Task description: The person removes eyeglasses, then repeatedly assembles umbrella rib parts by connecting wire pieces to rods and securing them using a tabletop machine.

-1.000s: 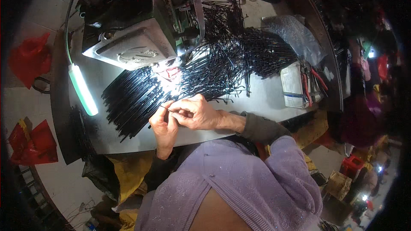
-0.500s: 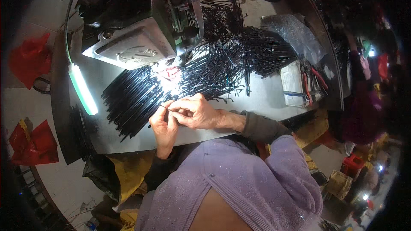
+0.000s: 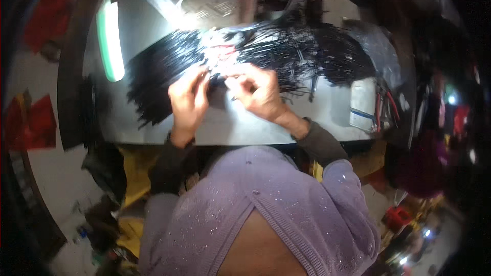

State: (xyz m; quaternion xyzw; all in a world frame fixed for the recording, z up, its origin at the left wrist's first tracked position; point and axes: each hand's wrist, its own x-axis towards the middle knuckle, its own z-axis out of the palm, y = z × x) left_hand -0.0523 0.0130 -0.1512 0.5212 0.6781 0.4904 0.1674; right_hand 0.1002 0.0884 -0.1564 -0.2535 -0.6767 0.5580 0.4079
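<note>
– Rods (image 3: 158, 82), thin black ones, bunched on the bench (image 3: 230, 130) just right of the lamp (image 3: 111, 41). How do you reckon they'd handle?

– Light one at a time, I'd guess, and stiff like wire. Big handful might get slippery and fan out on you. Probably springy more than fragile, though a hard bend in the middle could kink one. I'd pinch a single one close to its near end, thumb against forefinger.

– Which way do they point tho?

– That bunch lies on a slant: near ends lower than the lamp's bottom tip, far ends up and further right of the lamp. There's a second heap (image 3: 302, 53) well off to the lamp's right, messier, so no single long axis I'd swear to.

– And the fingers?

– Left hand (image 3: 188, 99) is the one nearer the lamp, thumb and forefinger tips close together. Right hand (image 3: 258, 92) is further right of the lamp, fingers curled in. Hands are apart, both up by the rods. Too blurry though, can't tell if either is clamped on one.
</note>
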